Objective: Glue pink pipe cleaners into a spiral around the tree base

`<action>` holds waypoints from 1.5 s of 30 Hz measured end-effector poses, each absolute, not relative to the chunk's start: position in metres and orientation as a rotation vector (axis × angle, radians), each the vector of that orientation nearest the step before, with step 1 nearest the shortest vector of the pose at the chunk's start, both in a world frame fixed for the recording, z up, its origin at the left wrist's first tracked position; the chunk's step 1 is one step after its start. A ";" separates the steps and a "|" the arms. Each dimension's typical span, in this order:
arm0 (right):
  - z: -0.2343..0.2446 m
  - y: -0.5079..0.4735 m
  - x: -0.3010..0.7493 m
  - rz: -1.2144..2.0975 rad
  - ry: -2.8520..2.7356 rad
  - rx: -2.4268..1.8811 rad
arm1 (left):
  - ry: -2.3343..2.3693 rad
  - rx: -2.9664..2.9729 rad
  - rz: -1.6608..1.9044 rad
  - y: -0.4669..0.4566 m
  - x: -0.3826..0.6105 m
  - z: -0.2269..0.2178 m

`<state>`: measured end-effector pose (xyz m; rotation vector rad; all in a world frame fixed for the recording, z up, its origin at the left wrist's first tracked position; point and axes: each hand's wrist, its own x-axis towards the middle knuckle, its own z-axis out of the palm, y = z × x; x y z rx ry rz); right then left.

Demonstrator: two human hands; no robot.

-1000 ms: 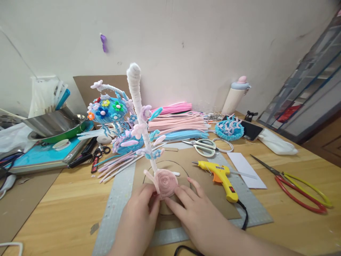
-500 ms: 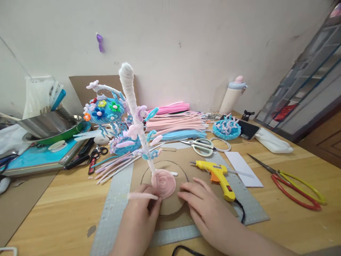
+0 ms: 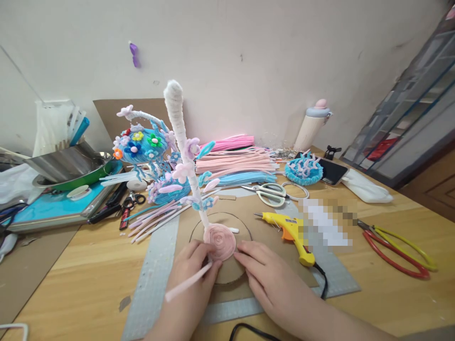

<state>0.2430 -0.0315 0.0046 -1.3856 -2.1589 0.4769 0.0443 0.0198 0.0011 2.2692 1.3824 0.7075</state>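
A flat pink spiral of coiled pipe cleaner (image 3: 221,244) lies on cardboard, inside a drawn circle. From its left edge rises a white-wrapped stem (image 3: 178,128) with lilac flowers and blue leaves along it. My left hand (image 3: 194,279) pinches the pink pipe cleaner (image 3: 187,282) at the spiral's lower left, and its loose end sticks out over the hand. My right hand (image 3: 268,274) lies at the spiral's right side, fingers stretched out, tips at its edge. The cardboard (image 3: 298,275) sits on a grey cutting mat (image 3: 149,277). Right of it is a yellow glue gun (image 3: 289,227).
Cream-handled scissors (image 3: 272,194) and large red-and-yellow-handled scissors (image 3: 398,248) lie to the right. Pink pipe cleaner bundles (image 3: 234,161) are stacked behind. A blue woven piece (image 3: 304,171) stands near a bottle (image 3: 313,125). A metal bowl (image 3: 67,166) is at left.
The pipe cleaner's loose end has swung downward, from nearly level to slanting toward me. My right fingertips have moved closer to the spiral. The left hand keeps its pinch.
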 end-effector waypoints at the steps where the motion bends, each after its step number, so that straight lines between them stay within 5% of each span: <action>1: 0.005 -0.033 0.242 0.488 -2.165 -1.389 | 1.382 2.250 0.716 0.021 0.043 0.001; 45: -0.012 -0.028 0.238 0.447 -2.048 -1.371 | 1.399 2.221 0.797 0.028 0.039 -0.012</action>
